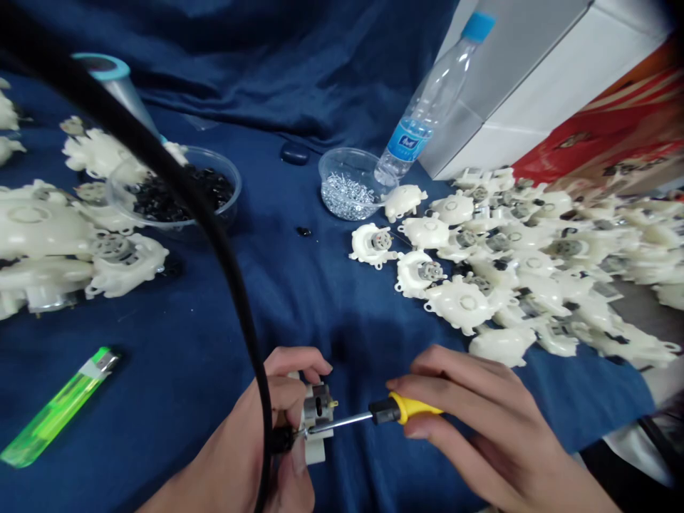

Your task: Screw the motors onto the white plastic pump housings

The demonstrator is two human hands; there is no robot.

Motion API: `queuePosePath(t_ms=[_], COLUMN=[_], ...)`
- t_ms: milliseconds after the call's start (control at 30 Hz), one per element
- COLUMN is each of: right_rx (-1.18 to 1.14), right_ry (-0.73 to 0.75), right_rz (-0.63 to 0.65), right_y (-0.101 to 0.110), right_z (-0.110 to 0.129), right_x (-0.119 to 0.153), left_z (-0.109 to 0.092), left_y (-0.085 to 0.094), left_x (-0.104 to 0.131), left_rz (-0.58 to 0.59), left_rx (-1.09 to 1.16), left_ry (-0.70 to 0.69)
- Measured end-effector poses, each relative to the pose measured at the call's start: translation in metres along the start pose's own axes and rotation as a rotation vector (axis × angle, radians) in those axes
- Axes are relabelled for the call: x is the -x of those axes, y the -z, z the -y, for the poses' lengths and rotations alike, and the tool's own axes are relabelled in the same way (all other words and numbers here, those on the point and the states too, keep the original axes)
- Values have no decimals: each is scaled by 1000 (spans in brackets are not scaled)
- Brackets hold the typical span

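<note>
My left hand [267, 420] is closed around a small cream plastic housing with a silver motor [316, 405] set in it. A black piece [282, 439] sits against the housing by my left fingers. My right hand [475, 420] grips the yellow and black handle of a screwdriver [400, 408] between thumb and fingers. The screwdriver's metal shaft points left, its tip at a small screw [302, 433] beside the black piece. Whether the tip is seated in the screw head I cannot tell. My left palm and fingers hide part of the housing.
A tub of black parts [227, 206] stands at left, near motor housings [125, 260] and a green lighter [58, 410]. Further back are a tub of screws [347, 196] and a water bottle [422, 121]. Many housings [462, 303] lie at right. A black cable [214, 235] crosses the view.
</note>
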State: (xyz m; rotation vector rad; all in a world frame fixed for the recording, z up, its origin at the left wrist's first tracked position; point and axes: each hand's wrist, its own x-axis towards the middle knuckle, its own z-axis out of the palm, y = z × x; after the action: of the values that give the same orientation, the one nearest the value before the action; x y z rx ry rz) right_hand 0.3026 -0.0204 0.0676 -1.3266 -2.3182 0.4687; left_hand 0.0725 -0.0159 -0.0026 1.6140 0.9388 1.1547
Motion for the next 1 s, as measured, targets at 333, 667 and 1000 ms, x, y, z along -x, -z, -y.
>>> queuePosePath(t_ms=[333, 667, 1000], right_rx=[-155, -237, -11], right_ry=[-62, -29, 31], right_rz=[8, -52, -44], right_y=[-8, -12, -8], right_z=[-1, -8, -4], right_x=[-2, 1, 6], left_z=[17, 11, 20], left_y=[10, 13, 20], left_x=[3, 3, -3], left_rz=[97, 112, 205], left_rx=[15, -5, 18], left_ry=[-62, -37, -140])
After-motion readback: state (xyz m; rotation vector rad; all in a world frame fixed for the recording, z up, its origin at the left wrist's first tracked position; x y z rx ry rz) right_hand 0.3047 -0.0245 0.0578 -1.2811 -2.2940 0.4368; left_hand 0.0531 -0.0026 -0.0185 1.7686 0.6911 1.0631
